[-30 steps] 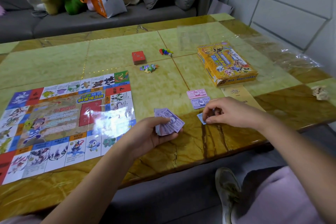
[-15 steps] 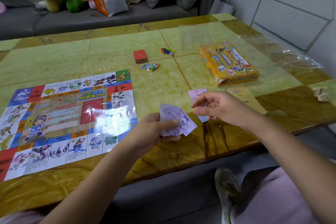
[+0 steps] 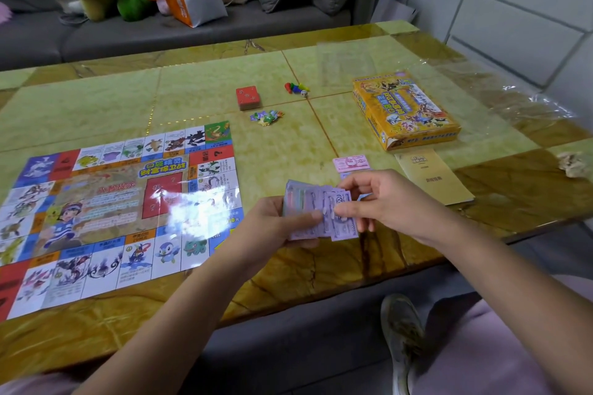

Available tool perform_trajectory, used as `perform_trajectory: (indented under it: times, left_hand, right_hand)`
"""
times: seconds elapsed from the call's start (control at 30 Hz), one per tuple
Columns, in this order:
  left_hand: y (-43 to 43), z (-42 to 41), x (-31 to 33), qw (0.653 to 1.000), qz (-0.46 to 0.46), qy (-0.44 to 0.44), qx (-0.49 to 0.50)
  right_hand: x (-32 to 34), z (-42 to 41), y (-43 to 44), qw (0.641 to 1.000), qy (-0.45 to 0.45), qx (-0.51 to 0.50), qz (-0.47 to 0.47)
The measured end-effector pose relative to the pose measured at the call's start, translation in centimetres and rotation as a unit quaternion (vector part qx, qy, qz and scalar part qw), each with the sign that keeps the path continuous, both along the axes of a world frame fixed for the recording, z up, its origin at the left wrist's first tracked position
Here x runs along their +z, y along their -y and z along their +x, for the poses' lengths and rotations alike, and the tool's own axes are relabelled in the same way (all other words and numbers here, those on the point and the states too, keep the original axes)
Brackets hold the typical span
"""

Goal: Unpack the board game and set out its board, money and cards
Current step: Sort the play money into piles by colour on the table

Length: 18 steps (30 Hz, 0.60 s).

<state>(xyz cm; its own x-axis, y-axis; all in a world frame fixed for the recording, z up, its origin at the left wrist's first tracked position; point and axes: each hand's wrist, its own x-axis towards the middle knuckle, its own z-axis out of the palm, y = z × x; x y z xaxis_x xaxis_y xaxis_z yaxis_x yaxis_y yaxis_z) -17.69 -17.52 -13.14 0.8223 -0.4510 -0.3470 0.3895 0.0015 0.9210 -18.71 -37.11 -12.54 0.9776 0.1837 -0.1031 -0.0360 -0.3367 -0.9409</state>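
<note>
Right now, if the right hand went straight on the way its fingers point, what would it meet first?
The purple notes fanned in the left hand; the right hand seems to pinch one.

One wide-angle view, worn on the person's head — it looks forward and down across the worktop (image 3: 208,96) from its near edge. The left hand (image 3: 272,224) and right hand (image 3: 385,202) sit close under the lens, mid-frame; the sofa (image 3: 128,38) lies far off along the top.

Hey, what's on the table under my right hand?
Slivers of a purple note and a blue note peek out beneath the right hand; it covers the rest. A pink note lies just beyond.
</note>
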Motion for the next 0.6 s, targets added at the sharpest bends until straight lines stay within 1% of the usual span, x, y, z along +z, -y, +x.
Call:
perform_trajectory:
  times: [0.1,0.23,0.43,0.6]
  left_hand:
    - [0.05,0.0,-0.11,0.999,0.028,0.021,0.03]
    - [0.07,0.03,-0.08,0.998,0.029,0.03,0.041]
    - [-0.02,0.13,-0.08,0.999,-0.006,0.003,0.051]
    - [0.3,-0.02,-0.2,0.993,-0.077,-0.054,0.076]
  right_hand:
    - [-0.28,-0.11,-0.23,1.0,0.003,0.0,0.004]
    - [-0.3,-0.06,-0.37,1.0,0.006,-0.02,-0.005]
    - [-0.1,0.04,-0.38,0.999,-0.009,-0.043,0.011]
    - [0.05,-0.16,-0.64,0.998,-0.011,-0.051,0.041]
